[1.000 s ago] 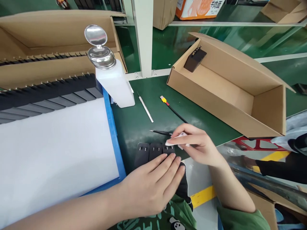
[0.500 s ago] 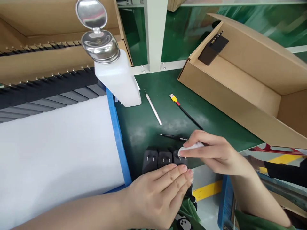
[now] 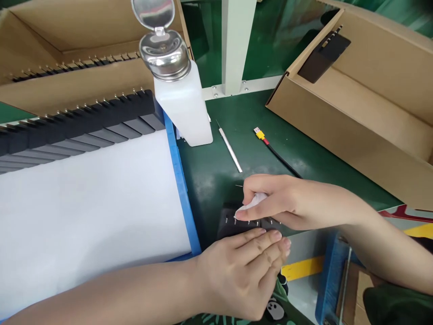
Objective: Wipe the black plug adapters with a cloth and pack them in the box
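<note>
Several black plug-in power adapters (image 3: 226, 229) stand side by side near the front edge of the green bench, metal prongs facing up. My left hand (image 3: 241, 273) lies along their near side with its fingers held together, pressing on them; its thumb is hidden. My right hand (image 3: 287, 201) pinches a folded white wipe (image 3: 254, 203) and touches it to the prongs at the left end of the row. Behind the right fingers only a thin tip of the black tweezers (image 3: 239, 185) shows.
A white dispenser bottle (image 3: 184, 106) with its metal lid up stands beside a blue-edged tray (image 3: 184, 205) holding a row of adapters (image 3: 111, 119). A needle-tipped tool (image 3: 231, 151) and a USB cable (image 3: 279, 157) lie on the bench. Cardboard boxes (image 3: 338, 119) stand behind.
My right hand has moved left along the row with the wipe, from the right adapter to the left one. It now covers most of the tweezers. The view has shifted slightly.
</note>
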Motion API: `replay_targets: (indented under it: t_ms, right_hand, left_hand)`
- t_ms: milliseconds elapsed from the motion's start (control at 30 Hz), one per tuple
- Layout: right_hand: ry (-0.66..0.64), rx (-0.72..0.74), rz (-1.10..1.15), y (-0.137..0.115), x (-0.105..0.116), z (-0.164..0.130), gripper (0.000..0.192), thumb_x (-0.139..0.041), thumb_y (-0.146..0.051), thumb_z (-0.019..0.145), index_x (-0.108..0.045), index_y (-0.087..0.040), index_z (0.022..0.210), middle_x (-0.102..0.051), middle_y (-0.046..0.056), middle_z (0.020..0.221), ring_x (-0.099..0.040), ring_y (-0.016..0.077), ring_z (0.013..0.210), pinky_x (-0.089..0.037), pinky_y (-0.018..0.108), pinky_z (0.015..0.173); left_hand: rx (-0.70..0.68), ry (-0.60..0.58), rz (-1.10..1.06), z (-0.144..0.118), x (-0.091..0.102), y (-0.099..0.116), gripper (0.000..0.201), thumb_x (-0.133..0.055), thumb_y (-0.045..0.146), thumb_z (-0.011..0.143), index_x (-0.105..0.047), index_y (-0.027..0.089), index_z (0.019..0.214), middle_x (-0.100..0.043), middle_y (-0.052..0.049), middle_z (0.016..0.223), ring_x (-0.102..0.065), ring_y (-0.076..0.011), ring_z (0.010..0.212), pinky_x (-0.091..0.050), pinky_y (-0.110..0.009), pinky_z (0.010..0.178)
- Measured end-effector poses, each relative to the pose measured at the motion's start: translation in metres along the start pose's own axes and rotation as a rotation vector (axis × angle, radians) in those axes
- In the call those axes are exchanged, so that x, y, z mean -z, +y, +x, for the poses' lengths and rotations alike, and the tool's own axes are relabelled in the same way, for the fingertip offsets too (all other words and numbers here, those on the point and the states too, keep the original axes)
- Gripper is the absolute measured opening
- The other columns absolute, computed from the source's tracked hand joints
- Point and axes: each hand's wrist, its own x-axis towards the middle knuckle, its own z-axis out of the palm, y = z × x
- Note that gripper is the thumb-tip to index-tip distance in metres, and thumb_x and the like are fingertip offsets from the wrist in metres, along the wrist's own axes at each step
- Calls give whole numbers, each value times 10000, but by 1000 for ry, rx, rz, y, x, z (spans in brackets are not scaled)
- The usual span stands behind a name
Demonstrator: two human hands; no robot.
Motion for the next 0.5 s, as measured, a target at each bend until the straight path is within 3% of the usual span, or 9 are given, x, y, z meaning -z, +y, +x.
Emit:
replay_targets:
  t_ms: [367, 500]
  right_hand:
    - [-9, -25, 157, 10, 13, -20, 354, -472, -49, 986, -734, -222, 1150, -639, 49, 943, -660, 91, 796, -557, 221, 706]
    - [-43, -22, 137, 9, 27, -19, 413, -453, 2, 943, -757, -244, 1075, -657, 39, 931, -675, 100, 779, -561, 219, 668]
  left_hand:
    - [46, 62, -38, 0, -3, 2, 318, -462, 100, 969, -720, 35, 1143, -771, -67, 1154, -713, -193, 1128, -576, -291, 1016]
    - [44, 52, -56, 0, -1, 2, 319, -465, 111, 971, -724, 40, 1142, -764, -79, 1173, -708, -197, 1140, -572, -295, 1026]
